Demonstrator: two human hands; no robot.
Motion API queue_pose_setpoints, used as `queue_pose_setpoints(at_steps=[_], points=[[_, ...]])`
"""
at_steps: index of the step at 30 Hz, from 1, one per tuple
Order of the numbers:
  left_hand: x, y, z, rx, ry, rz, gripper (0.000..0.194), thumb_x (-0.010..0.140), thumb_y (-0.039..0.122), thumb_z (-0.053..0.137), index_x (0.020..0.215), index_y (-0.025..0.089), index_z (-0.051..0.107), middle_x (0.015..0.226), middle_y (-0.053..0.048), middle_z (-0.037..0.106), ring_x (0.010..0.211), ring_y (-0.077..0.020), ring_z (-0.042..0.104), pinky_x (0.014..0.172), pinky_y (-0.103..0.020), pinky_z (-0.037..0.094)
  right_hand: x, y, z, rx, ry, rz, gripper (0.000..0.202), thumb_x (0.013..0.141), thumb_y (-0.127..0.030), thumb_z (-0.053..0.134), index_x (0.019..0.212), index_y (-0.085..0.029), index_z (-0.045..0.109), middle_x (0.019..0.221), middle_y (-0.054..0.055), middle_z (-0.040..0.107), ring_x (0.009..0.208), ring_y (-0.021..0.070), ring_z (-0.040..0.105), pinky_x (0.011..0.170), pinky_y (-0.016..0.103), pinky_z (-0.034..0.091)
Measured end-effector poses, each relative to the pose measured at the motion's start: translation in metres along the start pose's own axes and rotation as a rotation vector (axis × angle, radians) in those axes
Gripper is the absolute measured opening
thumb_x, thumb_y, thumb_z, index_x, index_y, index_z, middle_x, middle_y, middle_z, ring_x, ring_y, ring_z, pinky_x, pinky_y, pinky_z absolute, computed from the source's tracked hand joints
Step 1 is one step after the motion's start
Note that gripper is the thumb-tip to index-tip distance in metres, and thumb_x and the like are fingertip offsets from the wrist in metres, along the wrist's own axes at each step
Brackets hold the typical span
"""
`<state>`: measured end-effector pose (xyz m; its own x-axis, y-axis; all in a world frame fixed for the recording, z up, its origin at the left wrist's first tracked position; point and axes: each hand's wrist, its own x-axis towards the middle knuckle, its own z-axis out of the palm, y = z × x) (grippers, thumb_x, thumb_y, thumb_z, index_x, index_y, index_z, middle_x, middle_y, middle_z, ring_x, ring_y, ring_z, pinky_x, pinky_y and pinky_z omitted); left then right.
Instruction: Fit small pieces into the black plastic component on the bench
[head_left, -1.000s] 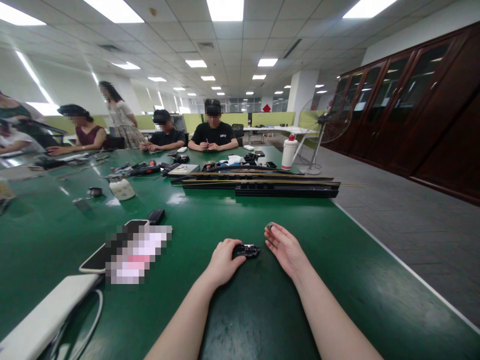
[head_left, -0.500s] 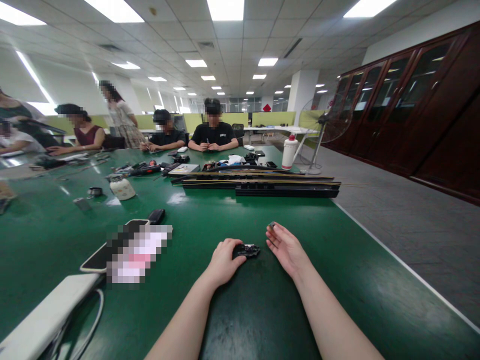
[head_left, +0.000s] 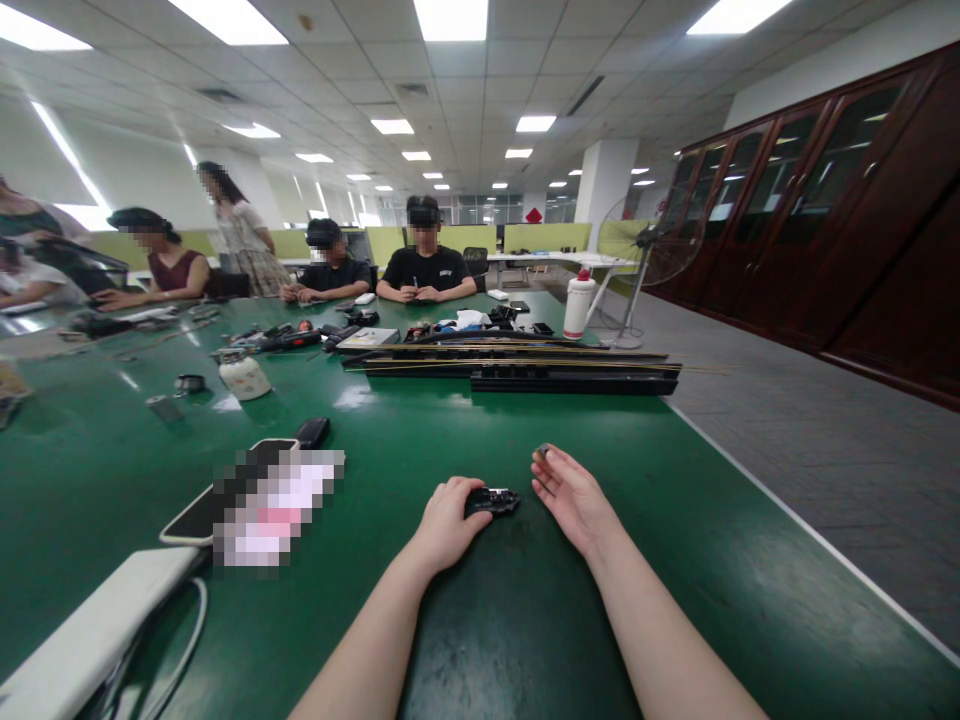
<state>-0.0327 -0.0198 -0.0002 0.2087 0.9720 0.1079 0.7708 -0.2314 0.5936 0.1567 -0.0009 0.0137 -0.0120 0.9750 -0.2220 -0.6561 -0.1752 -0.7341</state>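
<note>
- From where I stand, the left hand [head_left: 450,525] has thumb and fingers clamped about the left end of a black part [head_left: 499,501], low at the green table [head_left: 720,560]; whether it touches the surface, I can't tell.
- The right hand [head_left: 571,500] pinches a small grey piece [head_left: 543,452] in its fingertips, apart from the part and nearer the table's far edge.
- That piece could drop, I'd judge, if the pinch loosens; a one-ended hold might let the part swivel if its free end were pushed.
- The part's long axis runs crosswise, its free, tapering end towards the table's right edge.
</note>
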Motion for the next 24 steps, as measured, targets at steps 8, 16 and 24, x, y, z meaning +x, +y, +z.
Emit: queue_pose_setpoints(at_steps=[8,16,24], points=[[0.0,0.0,0.0,0.008,0.0,0.006,0.036,0.073,0.025,0.058,0.108,0.02,0.054,0.108,-0.006,0.058,0.099,-0.0208,0.051,0.089,-0.033,0.038,-0.002,0.0,0.001,-0.106,-0.015,-0.023,0.02,0.062,-0.028,0.073,0.08,-0.025,0.066,0.08,-0.001,0.071,0.076,0.0144,0.063,0.067,0.025,0.047],[0.0,-0.001,0.001,0.004,0.003,0.013,0.036,0.073,0.024,0.058,0.108,0.018,0.055,0.108,-0.007,0.058,0.1,-0.0207,0.051,0.089,-0.032,0.037,-0.005,0.007,0.006,-0.364,-0.094,-0.117,0.03,0.059,-0.035,0.074,0.086,-0.023,0.067,0.088,0.001,0.069,0.082,0.0148,0.061,0.072,0.026,0.045],[0.0,0.0,0.0,0.016,-0.003,0.002,0.036,0.073,0.024,0.057,0.108,0.02,0.054,0.109,-0.006,0.057,0.099,-0.0207,0.051,0.088,-0.033,0.038,-0.004,0.016,0.005,-0.634,-0.252,-0.237,0.028,0.063,-0.034,0.071,0.087,-0.022,0.068,0.087,0.003,0.069,0.083,0.0184,0.062,0.083,0.034,0.044]])
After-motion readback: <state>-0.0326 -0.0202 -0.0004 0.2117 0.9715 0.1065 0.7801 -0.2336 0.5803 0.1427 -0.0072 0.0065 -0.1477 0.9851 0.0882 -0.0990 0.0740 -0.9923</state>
